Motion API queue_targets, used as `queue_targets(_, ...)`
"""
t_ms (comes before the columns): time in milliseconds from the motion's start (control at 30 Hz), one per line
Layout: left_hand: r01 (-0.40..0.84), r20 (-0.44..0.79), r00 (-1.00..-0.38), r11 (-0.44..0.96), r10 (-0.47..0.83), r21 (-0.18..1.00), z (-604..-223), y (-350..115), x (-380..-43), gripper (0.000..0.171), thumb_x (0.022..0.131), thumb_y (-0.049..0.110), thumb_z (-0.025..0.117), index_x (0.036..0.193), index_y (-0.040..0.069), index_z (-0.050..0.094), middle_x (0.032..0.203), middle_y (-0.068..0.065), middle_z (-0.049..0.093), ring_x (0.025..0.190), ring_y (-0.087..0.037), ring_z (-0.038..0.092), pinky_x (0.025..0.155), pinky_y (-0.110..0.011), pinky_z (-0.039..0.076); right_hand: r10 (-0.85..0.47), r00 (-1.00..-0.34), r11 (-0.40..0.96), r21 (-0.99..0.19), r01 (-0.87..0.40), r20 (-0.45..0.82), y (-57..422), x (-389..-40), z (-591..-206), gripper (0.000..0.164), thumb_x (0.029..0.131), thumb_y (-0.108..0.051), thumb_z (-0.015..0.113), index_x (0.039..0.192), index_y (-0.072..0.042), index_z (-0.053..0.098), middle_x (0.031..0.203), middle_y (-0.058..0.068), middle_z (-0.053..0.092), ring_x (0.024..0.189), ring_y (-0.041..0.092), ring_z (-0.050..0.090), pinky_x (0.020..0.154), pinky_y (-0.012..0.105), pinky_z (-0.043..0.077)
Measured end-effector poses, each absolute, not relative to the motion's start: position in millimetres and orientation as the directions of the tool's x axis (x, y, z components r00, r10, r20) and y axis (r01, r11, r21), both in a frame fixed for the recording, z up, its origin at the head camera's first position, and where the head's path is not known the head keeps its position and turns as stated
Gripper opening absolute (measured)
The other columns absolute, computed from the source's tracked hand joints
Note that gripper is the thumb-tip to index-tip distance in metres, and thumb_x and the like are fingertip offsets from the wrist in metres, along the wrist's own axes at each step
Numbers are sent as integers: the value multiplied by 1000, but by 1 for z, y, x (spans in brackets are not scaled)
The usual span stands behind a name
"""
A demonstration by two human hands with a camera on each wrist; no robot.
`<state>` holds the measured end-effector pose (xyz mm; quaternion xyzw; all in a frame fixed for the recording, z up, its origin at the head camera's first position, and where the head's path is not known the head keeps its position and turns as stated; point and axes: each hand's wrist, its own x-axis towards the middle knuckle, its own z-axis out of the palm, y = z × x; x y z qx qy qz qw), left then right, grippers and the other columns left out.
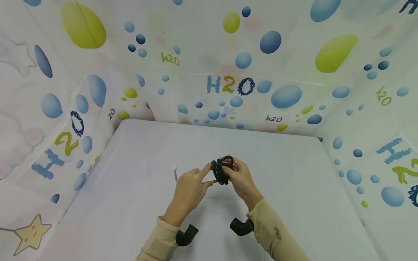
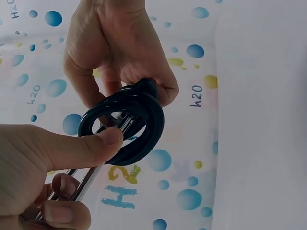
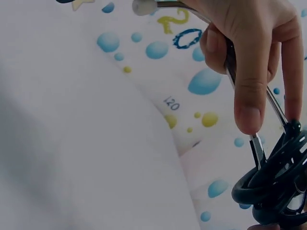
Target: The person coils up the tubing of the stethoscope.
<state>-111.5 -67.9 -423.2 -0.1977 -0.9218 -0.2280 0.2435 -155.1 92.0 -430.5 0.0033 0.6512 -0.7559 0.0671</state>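
A stethoscope [image 1: 219, 173] is held up over the middle of the white table, its black tubing wound into a bundle. My left hand [image 1: 190, 189] grips the metal ear tubes [image 3: 257, 152], thumb laid along them, close to where they enter the coil. One pale ear tip [image 1: 175, 168] sticks out past the back of that hand. On the other side, my right hand [image 1: 242, 181] holds the coiled black tubing [image 2: 156, 122] between thumb and fingers. The chest piece cannot be made out clearly.
The white table [image 1: 147, 145] is bounded at the back and sides by white sheets [image 1: 196, 47] printed with drops and lettering. A black curved piece [image 1: 187, 235] sits at the left wrist, and a similar black piece [image 1: 241, 226] at the right.
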Motion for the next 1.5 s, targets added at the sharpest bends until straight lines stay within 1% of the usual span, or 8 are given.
queue_targets(167, 476, 545, -801, 816, 249, 327, -425, -66, -111, 52, 67, 17, 84, 115, 4, 67, 57, -4, 53, 46, -6, 30, 42, -17, 29, 11, -994, -93, -990, 109, -110, 87, -153, -431, 14, 87, 7, 55, 99, 11, 59, 95, 10, 62, 80, 14, 58, 69, 27, 50)
queue_targets(333, 483, 560, -793, 809, 240, 337, -427, -64, -111, 51, 66, 18, 85, 113, 3, 68, 55, -3, 50, 45, -6, 29, 42, -17, 27, 146, -976, -112, -983, 147, -163, 80, -152, -432, 14, 85, 5, 58, 96, 10, 64, 89, 8, 61, 75, 15, 57, 65, 27, 49)
queue_targets(467, 489, 581, -786, 786, 209, 378, -430, -62, -112, 50, 66, 17, 85, 111, 3, 69, 54, -3, 49, 45, -6, 31, 42, -17, 29, 226, -966, -114, -988, 101, -125, 75, -154, -434, 12, 80, 7, 59, 90, 10, 66, 86, 8, 59, 72, 15, 57, 61, 26, 50)
queue_targets(633, 496, 601, -779, 762, 180, 415, -434, -61, -113, 49, 65, 17, 85, 110, 2, 70, 53, -1, 48, 46, -5, 31, 42, -17, 28, 245, -967, -69, -996, 55, -71, 73, -157, -436, 13, 80, 9, 57, 89, 10, 66, 88, 8, 58, 72, 15, 57, 59, 25, 51)
queue_targets(867, 507, 618, -770, 742, 162, 438, -435, -61, -115, 51, 66, 17, 85, 112, 2, 69, 54, -1, 48, 46, -6, 34, 43, -17, 28, 190, -980, -10, -999, 49, -50, 78, -156, -429, 17, 84, 6, 57, 98, 10, 66, 86, 8, 62, 74, 14, 57, 63, 25, 50)
queue_targets(1033, 515, 622, -767, 728, 157, 452, -433, -62, -115, 52, 65, 16, 85, 112, 1, 68, 53, 0, 47, 46, -6, 35, 43, -17, 28, 96, -989, -43, -993, 107, -111, 86, -156, -420, 20, 84, 6, 57, 102, 10, 65, 83, 4, 64, 72, 13, 57, 67, 29, 48)
queue_targets(1267, 535, 647, -742, 739, 178, 410, -428, -64, -116, 53, 65, 15, 86, 113, 1, 68, 55, -2, 51, 45, -9, 40, 42, -18, 32, -61, -984, -131, -976, 172, -165, 97, -159, -412, 14, 87, 8, 53, 99, 11, 61, 102, 9, 63, 77, 17, 54, 71, 31, 46)
queue_targets(1500, 506, 630, -757, 764, 171, 401, -427, -66, -116, 53, 65, 16, 85, 113, 1, 67, 55, -3, 52, 45, -10, 43, 42, -20, 34, -110, -985, -24, -990, 140, -137, 94, -156, -409, 22, 91, 6, 50, 110, 15, 57, 107, 16, 57, 85, 18, 57, 73, 30, 49)
